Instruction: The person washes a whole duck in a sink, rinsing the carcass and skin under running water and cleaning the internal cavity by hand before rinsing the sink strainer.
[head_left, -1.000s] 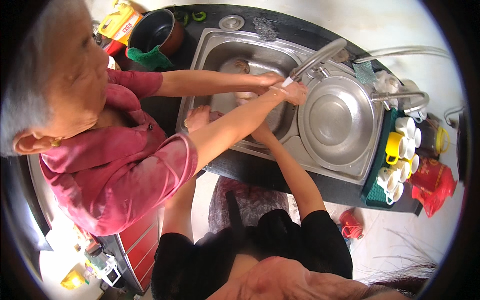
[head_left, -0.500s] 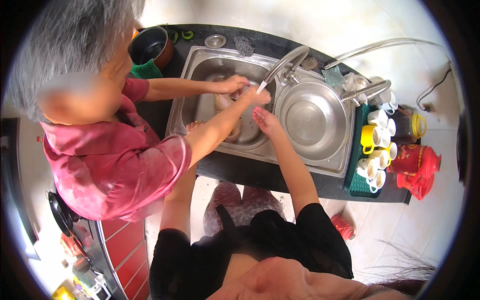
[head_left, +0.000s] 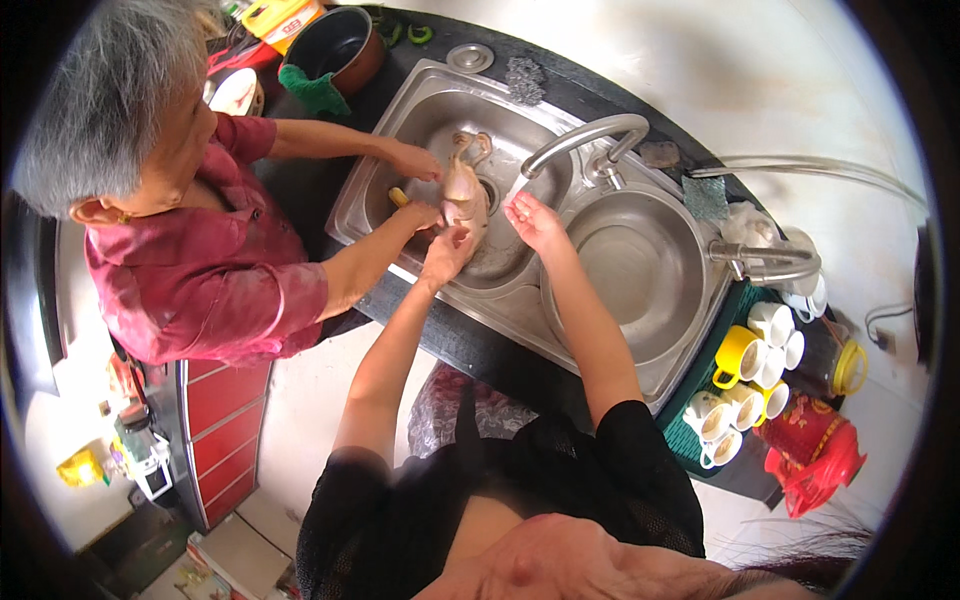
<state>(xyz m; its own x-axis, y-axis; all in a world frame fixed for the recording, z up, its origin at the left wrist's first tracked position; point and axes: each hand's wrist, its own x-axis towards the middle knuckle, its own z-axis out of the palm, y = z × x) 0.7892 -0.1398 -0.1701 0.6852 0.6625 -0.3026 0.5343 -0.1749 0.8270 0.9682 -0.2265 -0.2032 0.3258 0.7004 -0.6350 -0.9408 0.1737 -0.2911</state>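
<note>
A pale plucked chicken (head_left: 464,192) lies in the left basin of the steel sink (head_left: 425,115). My left hand (head_left: 449,254) is at its near end, fingers curled against the skin; some fingertips are hard to make out. Under the mouth of the curved tap (head_left: 590,133) I hold my right hand (head_left: 535,221), palm up and fingers apart, with water running at the fingertips. Another person's two hands are to the left of the chicken: the farther hand (head_left: 416,161) is above the basin, the nearer hand (head_left: 421,214) close beside the bird.
A round right basin (head_left: 632,285) adjoins. Cups (head_left: 741,356) crowd a green rack (head_left: 677,432) at the right, near a red thermos (head_left: 808,430). A dark pot (head_left: 335,48) with a green cloth (head_left: 313,90) stands far left. The co-worker in a pink shirt (head_left: 205,270) stands close on my left.
The co-worker's hands have drawn left, one leaving the tap's stream. My left hand has come onto the chicken. My right hand stays by the tap, now under the water. The view has turned.
</note>
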